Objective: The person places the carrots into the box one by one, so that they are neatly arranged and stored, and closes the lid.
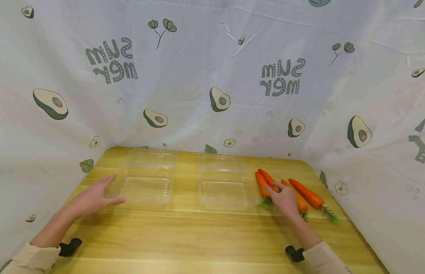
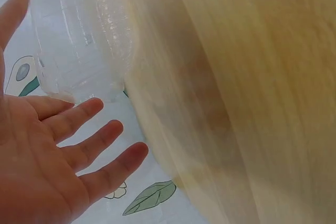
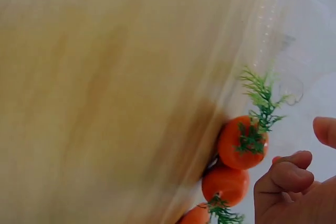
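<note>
My left hand [image 1: 94,196] hovers beside the left clear plastic container [image 1: 147,188], thumb and fingers spread, holding nothing; the left wrist view shows its open palm. At the right, several orange carrots [image 1: 306,195] with green tops lie on the table, their tips pointing away from me. Over the carrots reaches my right hand [image 1: 284,198], which partly hides them. In the right wrist view its fingers [image 3: 291,174] are loosely bent and the thumb stands apart, with no carrot between them. Whether a fingertip touches a carrot is hard to tell.
A second clear container [image 1: 224,192] with its lid raised at the back stands mid-table, left of the carrots. Both containers rest on the wooden table [image 1: 185,236]. White printed cloth [image 1: 191,76] encloses the back and sides.
</note>
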Available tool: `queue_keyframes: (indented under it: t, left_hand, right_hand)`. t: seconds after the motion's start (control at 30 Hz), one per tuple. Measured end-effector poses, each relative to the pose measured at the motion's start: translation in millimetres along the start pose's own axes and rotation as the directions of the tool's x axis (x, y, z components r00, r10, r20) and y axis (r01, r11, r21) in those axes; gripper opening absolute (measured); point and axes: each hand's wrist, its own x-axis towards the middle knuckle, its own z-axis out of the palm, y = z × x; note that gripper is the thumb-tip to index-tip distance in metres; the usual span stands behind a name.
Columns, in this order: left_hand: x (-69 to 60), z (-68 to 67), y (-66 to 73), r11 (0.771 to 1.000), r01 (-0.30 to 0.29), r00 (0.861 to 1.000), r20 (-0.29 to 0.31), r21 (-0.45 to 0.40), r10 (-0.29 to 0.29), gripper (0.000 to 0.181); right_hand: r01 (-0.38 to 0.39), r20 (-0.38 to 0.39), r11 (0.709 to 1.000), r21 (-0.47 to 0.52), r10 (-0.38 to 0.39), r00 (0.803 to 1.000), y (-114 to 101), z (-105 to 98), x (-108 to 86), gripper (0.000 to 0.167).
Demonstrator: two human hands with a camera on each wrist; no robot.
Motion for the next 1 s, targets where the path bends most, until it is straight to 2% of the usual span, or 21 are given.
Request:
queue_keyframes:
  t: [0.13, 0.5, 0.73, 1.0]
  left_hand:
    - [0.1, 1.1, -1.5, 1.0, 0.008, 1.0, -0.004, -0.007, -0.008, 0.098]
    - [3.5, 1.0, -6.3, 0.998, 0.01, 1.0, 0.0, -0.065, -0.01, 0.098]
    - [3.8, 0.9, -5.5, 0.998, -0.007, 1.0, -0.001, -0.058, 0.007, 0.095]
    - [4.3, 0.7, -5.6, 0.999, 0.002, 1.0, 0.007, -0.045, -0.002, 0.094]
  right_hand:
    - [-0.024, -0.006, 0.999, -0.021, 0.023, 1.0, 6.7, 4.5, 0.0, 0.057]
    - [-0.091, 0.027, 0.996, 0.005, 0.091, 0.996, 10.1, 6.1, 5.6, 0.057]
    - [-0.102, 0.06, 0.995, -0.004, 0.102, 0.993, 8.3, 4.2, 4.7, 0.058]
    - [-0.13, 0.081, 0.991, -0.025, 0.132, 0.988, 9.9, 5.5, 3.7, 0.06]
